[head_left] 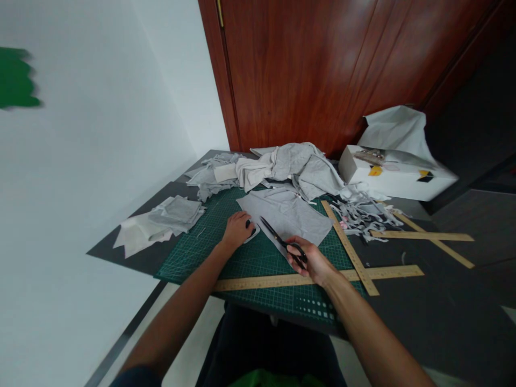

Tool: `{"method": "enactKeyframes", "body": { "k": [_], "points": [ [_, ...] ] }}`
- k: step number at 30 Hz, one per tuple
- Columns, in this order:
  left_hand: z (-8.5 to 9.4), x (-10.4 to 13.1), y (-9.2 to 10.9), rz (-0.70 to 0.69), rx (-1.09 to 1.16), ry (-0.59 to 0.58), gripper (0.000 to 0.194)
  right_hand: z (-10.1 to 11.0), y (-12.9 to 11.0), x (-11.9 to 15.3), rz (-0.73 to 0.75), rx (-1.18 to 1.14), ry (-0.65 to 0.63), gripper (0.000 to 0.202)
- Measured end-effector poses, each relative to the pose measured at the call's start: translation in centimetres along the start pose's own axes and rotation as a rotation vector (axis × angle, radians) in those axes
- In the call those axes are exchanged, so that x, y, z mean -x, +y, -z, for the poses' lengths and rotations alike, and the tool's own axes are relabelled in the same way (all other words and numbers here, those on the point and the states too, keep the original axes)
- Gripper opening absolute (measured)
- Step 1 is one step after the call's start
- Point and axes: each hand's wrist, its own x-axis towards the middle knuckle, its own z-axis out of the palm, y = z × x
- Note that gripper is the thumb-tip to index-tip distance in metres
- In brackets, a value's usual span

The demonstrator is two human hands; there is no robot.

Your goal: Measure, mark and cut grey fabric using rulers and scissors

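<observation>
My right hand [312, 259] is closed round the black handles of a pair of scissors [274, 232], whose dark blades point up and left over a piece of grey cloth [290, 212]. The cloth lies flat on a green cutting mat [209, 244]. At the cloth's left edge, my left hand [237, 228] has its fingers curled over a small black-and-white item [252, 232], too unclear to name. A wooden ruler [262, 282] runs across the mat below both hands. Another wooden ruler [349, 247] slants along the cloth's right side and crosses it.
Heaped grey fabric [298, 161] lies at the back against a wooden door [306, 70]. Folded cloth pieces [173, 215] sit at the left. Tangled cloth strips [365, 212], more rulers [427, 235] and a white box [403, 180] are at the right. A white wall [100, 134] borders the left side.
</observation>
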Motion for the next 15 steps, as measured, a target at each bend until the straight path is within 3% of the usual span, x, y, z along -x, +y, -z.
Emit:
{"method": "enactKeyframes", "body": {
  "k": [7,15],
  "points": [
    [-1.1,0.5,-0.9,0.003,0.075,0.111,0.020,0.5,-0.3,0.3,-0.068,0.073,-0.048,0.053],
    [-2.0,0.5,-1.4,-0.024,0.139,0.185,0.014,-0.3,-0.6,-1.3,-0.054,0.012,-0.064,0.051]
  ]
}}
